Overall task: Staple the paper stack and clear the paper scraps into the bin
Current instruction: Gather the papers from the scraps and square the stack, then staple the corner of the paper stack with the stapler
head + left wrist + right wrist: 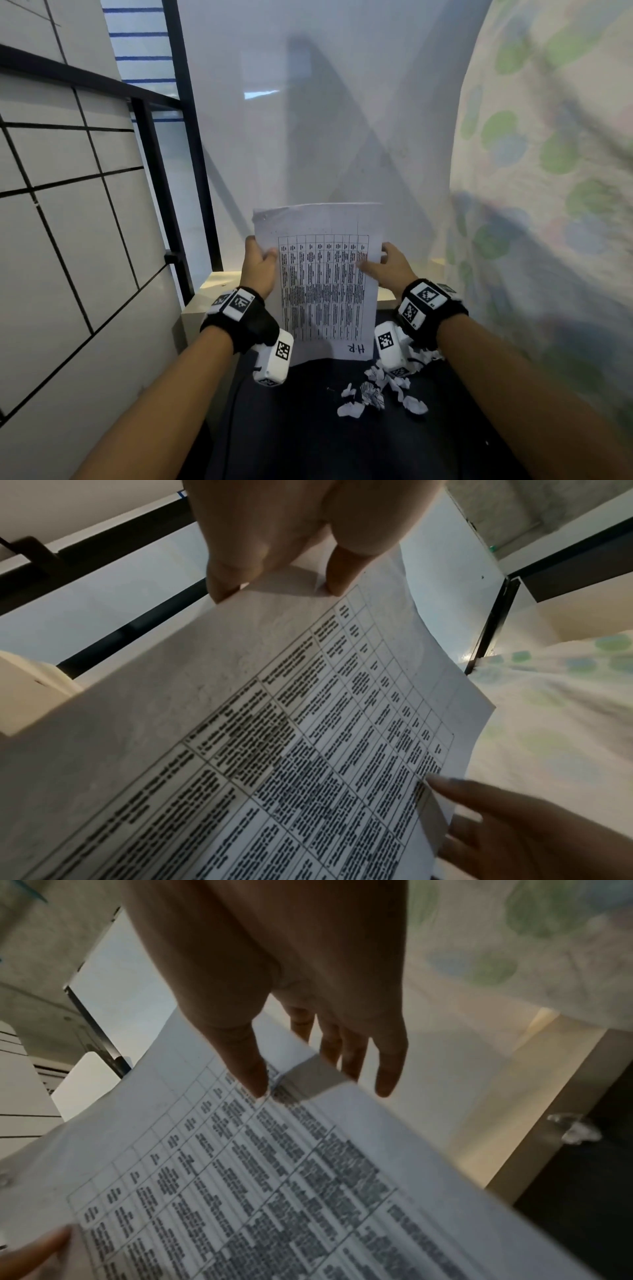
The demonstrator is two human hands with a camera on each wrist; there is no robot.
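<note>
Paper stack (325,274): upright, pinched by left hand (261,265) and right hand (387,265); paper scraps (380,394) on dark table (301,428) below

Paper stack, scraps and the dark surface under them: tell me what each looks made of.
Paper stack: thin matte white office paper, printed with a black table; it bows between the left hand and right hand.
Scraps: the same sort of paper, torn and crumpled, some with print.
Dark surface: black and dull, no shine; possibly laminate or a mat, unclear.
</note>
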